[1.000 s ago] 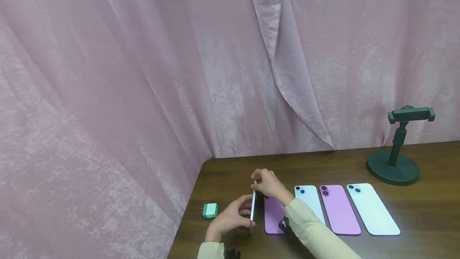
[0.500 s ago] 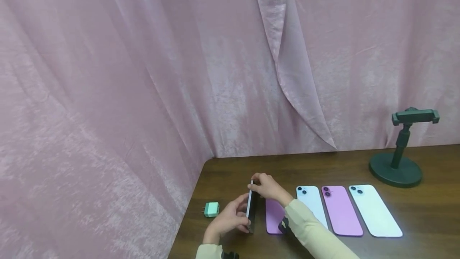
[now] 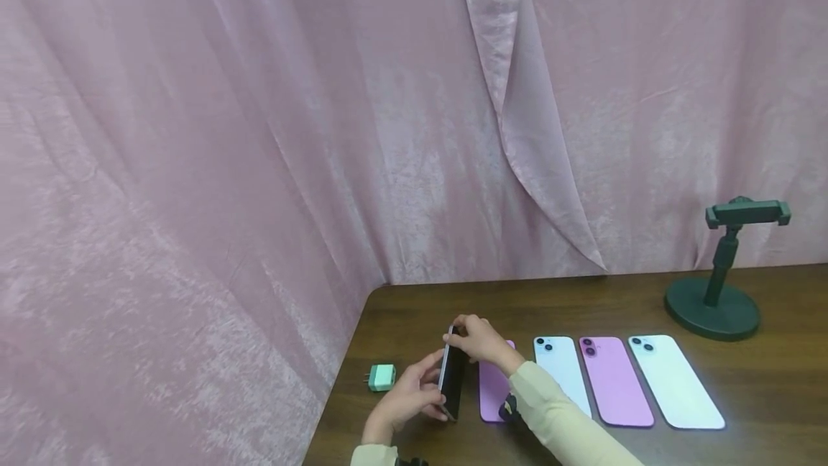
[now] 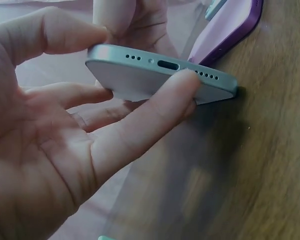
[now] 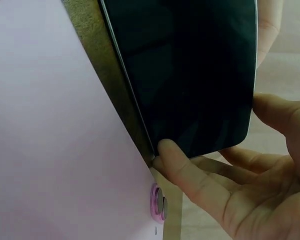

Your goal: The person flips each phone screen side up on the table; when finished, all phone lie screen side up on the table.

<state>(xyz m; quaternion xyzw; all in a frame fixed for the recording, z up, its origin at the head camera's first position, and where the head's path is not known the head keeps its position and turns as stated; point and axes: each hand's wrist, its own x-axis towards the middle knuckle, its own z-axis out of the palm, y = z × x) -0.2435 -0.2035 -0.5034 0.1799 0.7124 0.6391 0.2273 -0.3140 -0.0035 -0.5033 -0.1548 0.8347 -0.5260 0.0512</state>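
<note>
Between both hands a smartphone [image 3: 454, 380] stands tilted on its long edge, its black screen facing right. My left hand [image 3: 409, 395] grips its near end; in the left wrist view the thumb [image 4: 152, 117] lies by the charging port on the phone's [image 4: 160, 65] bottom edge. With the right hand [image 3: 481, 340] I pinch the far end, and the right wrist view has the thumb on a corner of the dark screen [image 5: 185, 75]. Just right of it a purple phone [image 3: 493, 387] lies face down, partly covered by the right wrist.
Further right lie a pale blue phone [image 3: 561, 369], a pink-purple phone [image 3: 616, 380] and a white phone [image 3: 675, 383], cameras up. A mint charger plug [image 3: 382, 377] sits left of the left hand. At the back right stands a dark green phone stand [image 3: 711, 308]. Pink curtains [image 3: 414, 128] hang behind the table.
The held phone has tipped from nearly upright on its edge toward the left, so more of its black screen shows. Both hands have shifted slightly left with it.
</note>
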